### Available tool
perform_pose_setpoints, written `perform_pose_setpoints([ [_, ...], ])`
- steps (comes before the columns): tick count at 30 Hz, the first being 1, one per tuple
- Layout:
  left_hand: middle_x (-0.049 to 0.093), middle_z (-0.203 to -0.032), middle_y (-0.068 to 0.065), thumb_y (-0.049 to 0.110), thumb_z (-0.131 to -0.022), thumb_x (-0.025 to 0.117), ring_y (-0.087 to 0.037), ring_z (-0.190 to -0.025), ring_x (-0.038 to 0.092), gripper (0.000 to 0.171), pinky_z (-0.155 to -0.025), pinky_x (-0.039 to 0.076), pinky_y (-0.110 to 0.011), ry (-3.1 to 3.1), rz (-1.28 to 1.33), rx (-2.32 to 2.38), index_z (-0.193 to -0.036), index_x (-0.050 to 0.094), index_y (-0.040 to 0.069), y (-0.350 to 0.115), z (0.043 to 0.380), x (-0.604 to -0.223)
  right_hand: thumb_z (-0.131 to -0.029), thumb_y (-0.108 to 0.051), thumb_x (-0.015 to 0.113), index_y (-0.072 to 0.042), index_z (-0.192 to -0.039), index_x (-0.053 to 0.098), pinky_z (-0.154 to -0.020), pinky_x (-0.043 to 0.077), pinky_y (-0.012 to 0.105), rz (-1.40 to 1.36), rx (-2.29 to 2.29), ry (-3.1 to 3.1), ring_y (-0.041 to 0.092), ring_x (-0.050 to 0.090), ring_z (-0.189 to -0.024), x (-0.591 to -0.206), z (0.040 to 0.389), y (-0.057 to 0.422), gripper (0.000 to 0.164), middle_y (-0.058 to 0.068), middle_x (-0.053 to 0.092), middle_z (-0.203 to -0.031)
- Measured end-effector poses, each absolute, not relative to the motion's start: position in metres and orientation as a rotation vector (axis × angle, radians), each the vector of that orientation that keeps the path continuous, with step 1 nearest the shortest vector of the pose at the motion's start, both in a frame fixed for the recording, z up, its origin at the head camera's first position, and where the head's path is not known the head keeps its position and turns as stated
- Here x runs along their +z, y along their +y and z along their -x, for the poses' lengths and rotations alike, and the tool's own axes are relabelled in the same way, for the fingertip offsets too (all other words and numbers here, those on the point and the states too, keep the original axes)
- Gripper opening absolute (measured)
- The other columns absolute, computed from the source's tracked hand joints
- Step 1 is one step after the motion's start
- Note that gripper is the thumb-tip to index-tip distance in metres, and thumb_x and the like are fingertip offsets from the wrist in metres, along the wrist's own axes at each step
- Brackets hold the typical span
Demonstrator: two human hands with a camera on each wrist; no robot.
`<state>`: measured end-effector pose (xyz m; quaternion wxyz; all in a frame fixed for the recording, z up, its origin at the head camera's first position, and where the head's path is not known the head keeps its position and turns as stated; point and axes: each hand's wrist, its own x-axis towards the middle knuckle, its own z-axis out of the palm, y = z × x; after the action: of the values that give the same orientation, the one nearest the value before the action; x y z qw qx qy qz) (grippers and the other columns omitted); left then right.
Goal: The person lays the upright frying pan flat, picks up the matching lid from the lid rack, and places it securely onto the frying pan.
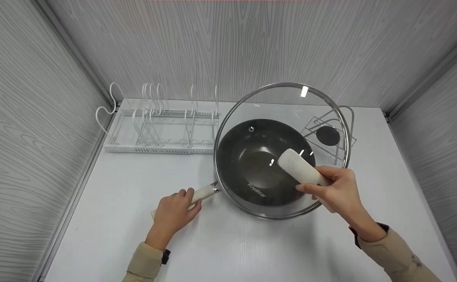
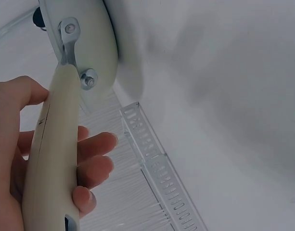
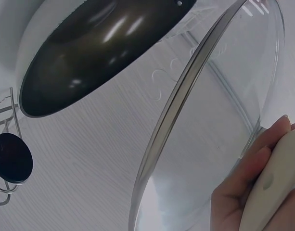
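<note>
A dark-lined wok [image 3: 89, 62] marked "Royalstar" has a pale outside and a cream handle [image 2: 53, 144]. My left hand [image 1: 175, 210] holds that handle, the thumb on one side and the fingers curled round the other. My right hand [image 1: 338, 190] grips the long white grip [image 1: 299, 166] of a round glass lid [image 1: 283, 102]. The lid has a metal rim [image 3: 178, 98] and hangs above the wok, overlapping it in the head view. A gap shows between lid and wok in the right wrist view, where the lid looks tilted.
A white wire dish rack [image 1: 158, 149] stands at the back left of the white table [image 1: 228, 250]. Behind the lid, at the back right, is a wire stand [image 1: 348, 113] near a black disc [image 1: 328, 135]. Grey wood-grain walls [image 1: 228, 47] enclose the back and sides.
</note>
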<state>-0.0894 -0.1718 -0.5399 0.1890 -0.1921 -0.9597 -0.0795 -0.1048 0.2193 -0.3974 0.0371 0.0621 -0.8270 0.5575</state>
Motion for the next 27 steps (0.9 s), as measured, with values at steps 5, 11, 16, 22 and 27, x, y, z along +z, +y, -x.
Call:
perform_pose_setpoints([
  [5, 0.047, -0.057, -0.001, 0.029, -0.087, 0.072, -0.008, -0.046, 0.031, 0.028, -0.037, 0.031, -0.023, -2.658, 0.552, -0.2, -0.082, 0.058, 0.005, -0.175, 0.091, -0.539, -0.068, -0.004, 0.09, -0.001, -0.093, 0.076, -0.05, 0.056, 0.034, -0.207, 1.72, -2.592, 0.024, 0.063, -0.053, -0.399, 0.118, 0.219, 0.029, 0.011, 0.07, -0.079],
  [11, 0.047, -0.057, -0.001, 0.028, -0.087, 0.072, -0.008, -0.046, 0.029, 0.028, -0.037, 0.029, -0.022, -2.659, 0.565, -0.195, -0.081, 0.058, 0.005, -0.175, 0.092, -0.542, -0.069, -0.011, 0.09, 0.0, -0.095, 0.076, -0.055, 0.058, 0.036, -0.213, 1.722, -2.672, 0.027, 0.066, -0.061, -0.403, 0.128, 0.216, 0.031, 0.013, 0.071, -0.08],
  [16, 0.05, -0.058, -0.002, 0.028, -0.088, 0.072, -0.008, -0.046, 0.033, 0.027, -0.037, 0.032, -0.023, -2.645, 0.595, -0.187, -0.083, 0.06, 0.005, -0.174, 0.094, -0.542, -0.07, -0.013, 0.09, 0.003, -0.098, 0.075, -0.056, 0.058, 0.037, -0.218, 1.725, -2.73, 0.028, 0.067, -0.062, -0.406, 0.138, 0.217, 0.035, 0.015, 0.071, -0.083],
  [22, 0.05, -0.059, -0.002, 0.028, -0.086, 0.073, -0.008, -0.045, 0.034, 0.027, -0.036, 0.035, -0.025, -2.616, 0.616, -0.173, -0.084, 0.058, 0.006, -0.177, 0.096, -0.543, -0.071, -0.02, 0.089, 0.002, -0.097, 0.075, -0.054, 0.058, 0.036, -0.207, 1.686, -2.821, 0.026, 0.066, -0.058, -0.412, 0.153, 0.215, 0.036, 0.013, 0.07, -0.078],
  [27, 0.051, -0.059, -0.002, 0.029, -0.086, 0.073, -0.009, -0.046, 0.034, 0.028, -0.037, 0.033, -0.024, -2.614, 0.624, -0.168, -0.084, 0.058, 0.006, -0.181, 0.096, -0.544, -0.071, -0.025, 0.09, 0.002, -0.093, 0.074, -0.053, 0.058, 0.037, -0.194, 1.685, -2.881, 0.032, 0.067, -0.059, -0.421, 0.166, 0.213, 0.038, 0.012, 0.069, -0.074],
])
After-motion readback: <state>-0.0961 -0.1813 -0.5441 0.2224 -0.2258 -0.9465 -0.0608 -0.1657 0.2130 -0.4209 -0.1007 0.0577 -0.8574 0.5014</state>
